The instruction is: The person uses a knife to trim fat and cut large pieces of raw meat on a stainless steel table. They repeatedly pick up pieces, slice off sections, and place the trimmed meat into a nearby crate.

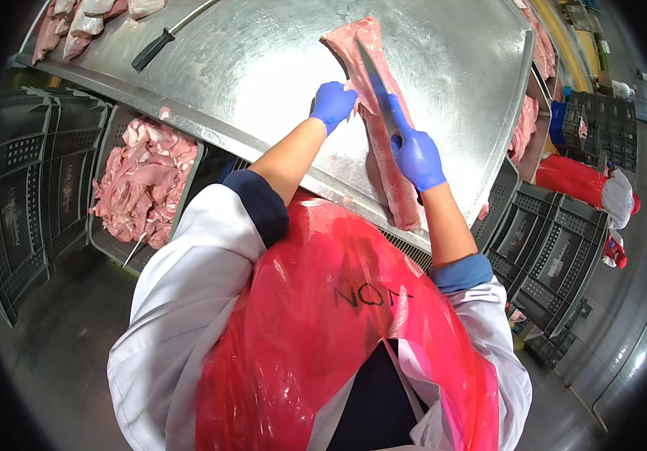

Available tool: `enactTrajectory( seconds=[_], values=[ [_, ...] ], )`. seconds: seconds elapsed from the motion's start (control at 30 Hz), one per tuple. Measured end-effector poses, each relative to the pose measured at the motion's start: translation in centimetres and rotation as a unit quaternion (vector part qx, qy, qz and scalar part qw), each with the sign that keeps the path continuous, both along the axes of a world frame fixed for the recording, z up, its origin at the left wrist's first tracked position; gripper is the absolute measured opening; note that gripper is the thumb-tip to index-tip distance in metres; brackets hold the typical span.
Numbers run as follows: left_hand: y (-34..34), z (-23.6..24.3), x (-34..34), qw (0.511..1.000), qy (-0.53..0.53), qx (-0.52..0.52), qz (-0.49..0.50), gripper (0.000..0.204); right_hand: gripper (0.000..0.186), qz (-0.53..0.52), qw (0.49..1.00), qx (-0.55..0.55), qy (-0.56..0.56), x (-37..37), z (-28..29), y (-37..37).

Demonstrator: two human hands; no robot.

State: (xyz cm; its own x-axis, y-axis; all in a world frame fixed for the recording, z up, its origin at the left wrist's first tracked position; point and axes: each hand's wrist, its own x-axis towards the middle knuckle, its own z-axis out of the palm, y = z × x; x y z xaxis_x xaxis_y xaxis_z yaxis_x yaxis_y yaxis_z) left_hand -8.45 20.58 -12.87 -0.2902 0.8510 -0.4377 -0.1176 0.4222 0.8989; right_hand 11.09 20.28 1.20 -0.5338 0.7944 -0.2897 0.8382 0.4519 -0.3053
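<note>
Trimming looks partway: the long pale-pink meat strip (385, 173) reaches the near edge of the shiny steel counter (263, 52), its thin flap (351, 86), pinched between fingers of the left blue-gloved hand (333, 103), seemingly attached; the right blue-gloved hand (418, 156) wraps its fingers around a long-bladed steel knife (372, 69).

Bright light throws white glare across the metal table (278, 90), while straight edges bow toward the darkened borders.

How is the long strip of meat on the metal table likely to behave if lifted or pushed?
The long strip of meat would probably sag, being slender with no bone showing. Its moist-looking surface may be slippery. Lying flat, it seems unlikely to roll.
</note>
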Motion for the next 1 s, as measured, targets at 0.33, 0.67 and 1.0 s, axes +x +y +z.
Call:
enactTrajectory(
  seconds=[0.33, 0.67, 1.0],
  values=[
    [-1.2, 0.8, -1.0, 0.999, -0.041, 0.005, -0.011, 0.02, 0.081, 0.076, 0.994, 0.034, -0.064, -4.2, -2.7, 1.5],
    [-1.7, 3.2, -3.2, 0.998, -0.069, 0.003, -0.013, 0.022, 0.074, 0.104, 0.992, 0.035, -0.063, -3.9, -3.1, 0.6],
    [-2.7, 6.9, -4.6, 0.988, -0.143, 0.048, -0.022, 0.016, 0.076, 0.106, 0.99, -0.008, -0.097, -5.0, -2.2, 0.9]
  ],
)
